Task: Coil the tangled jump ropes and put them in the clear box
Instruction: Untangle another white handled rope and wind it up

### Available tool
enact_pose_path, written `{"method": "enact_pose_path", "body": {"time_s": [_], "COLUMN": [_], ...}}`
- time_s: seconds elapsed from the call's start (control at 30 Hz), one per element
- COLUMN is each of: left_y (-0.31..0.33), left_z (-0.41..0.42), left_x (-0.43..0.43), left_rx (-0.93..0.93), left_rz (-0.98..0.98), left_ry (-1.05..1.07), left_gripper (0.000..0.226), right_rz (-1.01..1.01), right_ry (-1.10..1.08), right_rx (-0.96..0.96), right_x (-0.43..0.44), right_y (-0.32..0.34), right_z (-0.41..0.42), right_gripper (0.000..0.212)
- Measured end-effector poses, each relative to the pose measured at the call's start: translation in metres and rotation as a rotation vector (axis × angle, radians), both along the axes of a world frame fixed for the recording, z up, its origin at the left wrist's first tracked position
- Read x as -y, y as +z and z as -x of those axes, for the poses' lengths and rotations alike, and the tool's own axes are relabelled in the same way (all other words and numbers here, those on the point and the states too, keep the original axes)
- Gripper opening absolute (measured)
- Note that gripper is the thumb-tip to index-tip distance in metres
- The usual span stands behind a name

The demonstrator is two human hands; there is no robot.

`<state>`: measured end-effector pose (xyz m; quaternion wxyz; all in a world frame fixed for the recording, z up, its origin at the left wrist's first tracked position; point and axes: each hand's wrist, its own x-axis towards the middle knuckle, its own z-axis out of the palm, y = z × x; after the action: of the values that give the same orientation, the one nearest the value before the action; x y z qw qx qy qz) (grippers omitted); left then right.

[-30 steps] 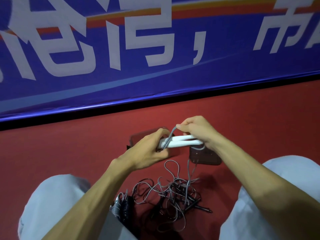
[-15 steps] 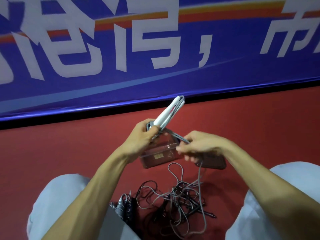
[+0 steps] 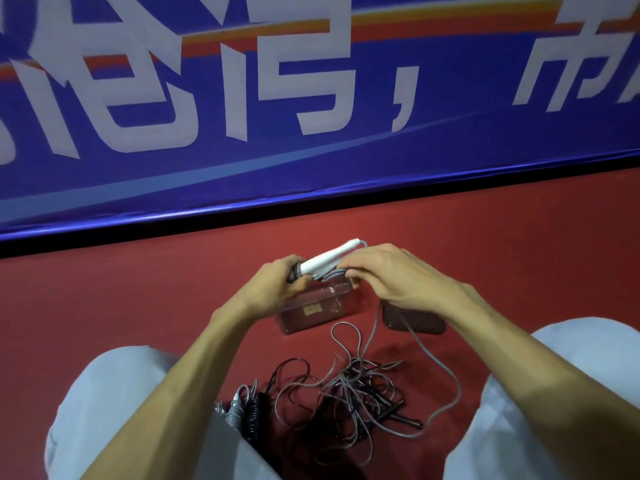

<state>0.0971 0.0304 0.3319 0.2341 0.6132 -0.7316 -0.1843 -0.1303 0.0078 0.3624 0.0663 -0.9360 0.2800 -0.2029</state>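
On the red floor (image 3: 519, 237) the tangled ropes (image 3: 346, 393) lie just before the clear box (image 3: 311, 317). The left hand (image 3: 277, 285) grips the white handles (image 3: 325, 259). The right hand (image 3: 398, 282), holding the grey cord (image 3: 459, 389), has come up over them, so one more turn is wound, I think.

A: Place type, quick?
B: Sports venue, court-side. Red sports-type floor (image 3: 502, 244), plain and matte.
A: What else backs it?
B: Long blue banner (image 3: 433, 140) standing along the floor's edge: huge white Chinese characters, orange-red stripe on top. Jump ropes (image 3: 346, 393) tangled on the floor between a seated person's knees (image 3: 114, 393).
A: Indoor?
B: Cannot tell.
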Motion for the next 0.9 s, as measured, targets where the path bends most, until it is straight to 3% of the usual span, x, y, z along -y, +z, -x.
{"method": "enact_pose_path", "body": {"time_s": [0.17,0.33,0.47,0.6,0.7,0.83,0.9], "left_y": [0.000,-0.001,0.004,0.006,0.011,0.026,0.032], "left_z": [0.008,0.027,0.033,0.036,0.032,0.032,0.034], "left_x": [-0.006,-0.017,-0.022,-0.023,-0.022,-0.027,-0.030], "left_rx": [0.086,0.137,0.057,-0.013,-0.113,-0.491,-0.726], "left_rz": [-0.120,-0.145,-0.150,-0.049,-0.051,-0.151,-0.174], "left_ry": [-0.171,-0.224,-0.212,-0.202,-0.206,-0.234,-0.157], "left_gripper": [0.012,0.015,0.023,0.033,0.039,0.003,0.020], "right_rz": [0.130,0.117,-0.162,-0.391,-0.722,-1.191,-1.287], "right_ry": [0.012,-0.181,-0.400,-0.427,-0.365,-0.271,-0.212], "right_rx": [0.100,0.307,0.466,0.489,0.692,1.039,1.098], "right_x": [0.001,0.003,0.006,0.007,0.009,0.008,0.006], "right_y": [-0.001,0.003,0.004,0.006,0.012,0.022,0.023], "right_z": [0.003,0.003,0.001,-0.002,0.003,0.005,0.001], "right_gripper": [0.015,0.015,0.041,0.033,0.020,0.031,0.030]}}
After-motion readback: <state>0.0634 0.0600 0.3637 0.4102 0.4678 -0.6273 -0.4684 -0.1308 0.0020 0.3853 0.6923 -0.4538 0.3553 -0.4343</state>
